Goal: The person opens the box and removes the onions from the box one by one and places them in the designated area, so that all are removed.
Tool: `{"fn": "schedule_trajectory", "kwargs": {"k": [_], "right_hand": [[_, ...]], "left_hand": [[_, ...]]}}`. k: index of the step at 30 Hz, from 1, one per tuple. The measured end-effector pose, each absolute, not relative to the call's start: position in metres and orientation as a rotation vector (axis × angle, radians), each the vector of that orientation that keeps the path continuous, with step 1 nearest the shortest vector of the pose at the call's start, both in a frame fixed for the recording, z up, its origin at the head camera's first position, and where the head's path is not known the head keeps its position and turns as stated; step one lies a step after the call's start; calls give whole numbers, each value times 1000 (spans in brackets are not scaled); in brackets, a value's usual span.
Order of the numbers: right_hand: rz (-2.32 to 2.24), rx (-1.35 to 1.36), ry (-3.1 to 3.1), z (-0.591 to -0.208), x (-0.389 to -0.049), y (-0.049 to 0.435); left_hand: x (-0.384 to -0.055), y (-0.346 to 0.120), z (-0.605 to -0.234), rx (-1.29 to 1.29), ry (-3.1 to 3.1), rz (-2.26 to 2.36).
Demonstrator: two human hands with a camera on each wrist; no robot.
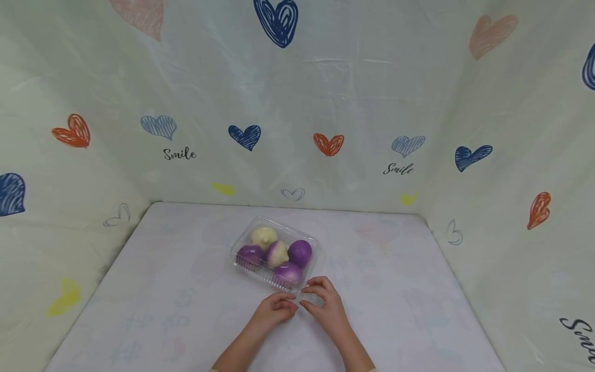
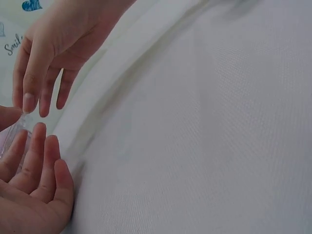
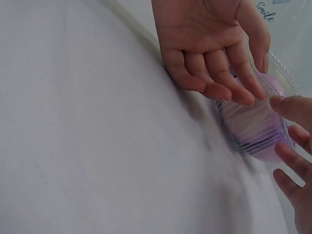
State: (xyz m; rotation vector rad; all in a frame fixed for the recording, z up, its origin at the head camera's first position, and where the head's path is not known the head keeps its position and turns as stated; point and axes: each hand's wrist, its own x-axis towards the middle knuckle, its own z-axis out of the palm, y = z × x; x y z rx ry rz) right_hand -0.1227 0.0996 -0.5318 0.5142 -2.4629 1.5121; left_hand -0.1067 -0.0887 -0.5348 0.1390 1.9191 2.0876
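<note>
A clear plastic clamshell box [image 1: 271,279] with ribbed sides stands on the table, turned at an angle. Inside it lie several round purple and cream vegetables [image 1: 299,253] that look like onions or turnips. Both hands are at the box's near right corner. My left hand [image 1: 275,310] has its palm turned up, with thumb and fingers apart beside the rim in the right wrist view. Opposite it is my right hand [image 1: 327,306], fingers loosely bent and fingertips close to the same corner. Whether the fingertips press on the rim is hard to tell.
A white cloth with faint prints covers the table [image 1: 395,289]. Behind and on both sides hangs a pale curtain [image 1: 353,93] printed with hearts and the word Smile. The table's back edge [image 1: 362,211] lies beyond the box.
</note>
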Motion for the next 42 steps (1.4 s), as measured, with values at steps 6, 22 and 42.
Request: {"fn": "schedule_trajectory", "kwargs": {"k": [6, 22, 42], "right_hand": [[1433, 600, -2441, -532, -126, 100], [1069, 870, -2369, -526, -144, 101], [1103, 1056, -2255, -514, -152, 96]], "left_hand": [[-106, -87, -533, 25, 1810, 2132], [-106, -83, -534, -100, 1787, 2207], [-111, -85, -529, -60, 1789, 2359]]}}
